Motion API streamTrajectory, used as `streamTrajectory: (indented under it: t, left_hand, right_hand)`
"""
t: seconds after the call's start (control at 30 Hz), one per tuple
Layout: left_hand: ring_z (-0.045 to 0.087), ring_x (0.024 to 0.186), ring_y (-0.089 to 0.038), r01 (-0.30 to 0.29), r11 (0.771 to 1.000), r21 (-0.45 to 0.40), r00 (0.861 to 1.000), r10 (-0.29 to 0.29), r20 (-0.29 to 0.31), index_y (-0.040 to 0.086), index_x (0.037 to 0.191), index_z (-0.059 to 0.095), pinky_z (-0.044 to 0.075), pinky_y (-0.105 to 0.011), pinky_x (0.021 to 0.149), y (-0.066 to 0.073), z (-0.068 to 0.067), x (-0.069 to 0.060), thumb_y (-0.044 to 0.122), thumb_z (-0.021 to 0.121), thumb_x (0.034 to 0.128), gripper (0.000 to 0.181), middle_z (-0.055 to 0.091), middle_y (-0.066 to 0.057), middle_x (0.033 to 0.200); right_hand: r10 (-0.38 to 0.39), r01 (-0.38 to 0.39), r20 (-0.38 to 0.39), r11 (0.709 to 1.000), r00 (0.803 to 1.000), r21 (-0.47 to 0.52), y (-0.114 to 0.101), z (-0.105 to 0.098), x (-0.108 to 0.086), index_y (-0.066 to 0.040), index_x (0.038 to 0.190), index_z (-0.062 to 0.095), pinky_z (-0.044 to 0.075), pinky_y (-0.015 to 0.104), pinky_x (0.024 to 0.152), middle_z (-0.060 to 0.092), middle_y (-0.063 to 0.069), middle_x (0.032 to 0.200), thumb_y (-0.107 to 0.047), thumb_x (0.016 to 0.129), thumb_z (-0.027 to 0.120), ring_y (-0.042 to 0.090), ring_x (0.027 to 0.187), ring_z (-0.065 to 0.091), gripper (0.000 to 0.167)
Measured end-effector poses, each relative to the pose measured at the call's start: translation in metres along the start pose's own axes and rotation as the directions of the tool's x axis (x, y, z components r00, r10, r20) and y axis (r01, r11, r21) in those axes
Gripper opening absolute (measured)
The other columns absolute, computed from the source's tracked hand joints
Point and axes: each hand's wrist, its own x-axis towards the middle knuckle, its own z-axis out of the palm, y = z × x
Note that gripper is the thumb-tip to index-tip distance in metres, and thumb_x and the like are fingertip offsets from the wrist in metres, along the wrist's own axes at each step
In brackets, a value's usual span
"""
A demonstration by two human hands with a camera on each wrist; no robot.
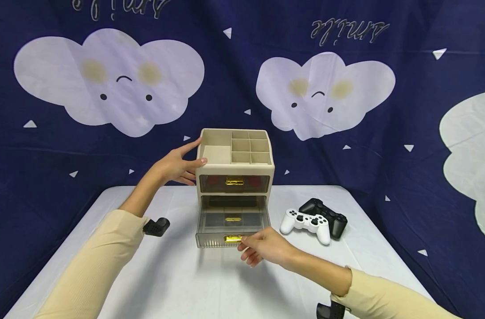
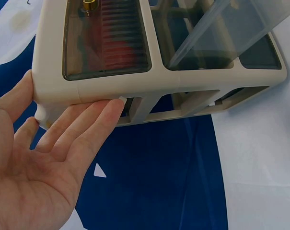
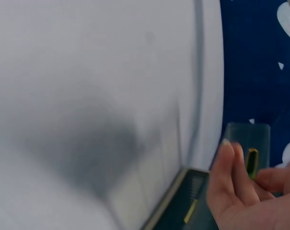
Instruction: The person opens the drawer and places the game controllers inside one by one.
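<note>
A cream organizer (image 1: pixel 234 169) with a compartmented top stands upright at the table's middle. Its middle drawer (image 1: pixel 214 241), clear grey, is pulled out; the drawer above is closed. My right hand (image 1: pixel 268 246) pinches the pulled-out drawer's gold handle (image 1: pixel 231 239) between thumb and fingers; the right wrist view shows the hand (image 3: pixel 250 196) at that handle (image 3: pixel 251 162). My left hand (image 1: pixel 174 166) rests on the organizer's left side, thumb at the top edge. In the left wrist view the left hand's (image 2: pixel 49 163) fairly straight fingers lie along the cream frame (image 2: pixel 183 77).
Right of the organizer, a white game controller (image 1: pixel 306 223) lies against a black one (image 1: pixel 336 221) on the white table (image 1: pixel 178 274). Red contents show through the closed top drawer (image 1: pixel 218 186). A dark blue cloth (image 1: pixel 230 79) with clouds hangs behind the table.
</note>
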Motion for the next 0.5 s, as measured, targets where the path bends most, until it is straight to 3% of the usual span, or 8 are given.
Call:
streamTrajectory:
  t: [0.17,0.3,0.5]
  left_hand:
    - [0.073,0.103,-0.042,0.001,1.000,0.005,1.000,-0.001,-0.001,0.048,0.161,0.010,0.060,-0.052,0.090,0.000,0.000,0.000,0.041,0.064,0.1002,0.082,0.062,-0.034,0.130]
    - [0.073,0.103,-0.042,0.000,1.000,0.007,1.000,0.000,-0.004,0.048,0.161,0.010,0.060,-0.052,0.089,0.000,0.000,0.000,0.041,0.064,0.1002,0.082,0.063,-0.034,0.129]
    - [0.073,0.102,-0.042,-0.001,1.000,0.006,1.000,0.001,0.000,0.048,0.161,0.009,0.061,-0.051,0.089,0.001,0.000,-0.001,0.041,0.063,0.1008,0.081,0.063,-0.034,0.129]
  right_hand:
    - [0.063,-0.054,0.122,0.996,0.990,-0.073,-0.012,-0.016,-0.005,0.006,0.102,0.075,0.062,0.034,0.062,0.076,0.013,0.080,-0.025,0.104,0.057,0.014,0.064,0.069,0.036]
    - [0.074,-0.051,0.193,0.991,0.978,-0.125,-0.026,-0.032,-0.009,0.004,0.101,0.076,0.062,0.035,0.065,0.075,0.010,0.080,-0.025,0.103,0.058,0.016,0.068,0.070,0.035]
    - [0.045,-0.021,0.181,0.991,0.983,-0.133,-0.046,-0.059,-0.012,0.010,0.107,0.072,0.062,0.032,0.070,0.075,0.011,0.085,-0.026,0.104,0.057,0.017,0.074,0.071,0.039]
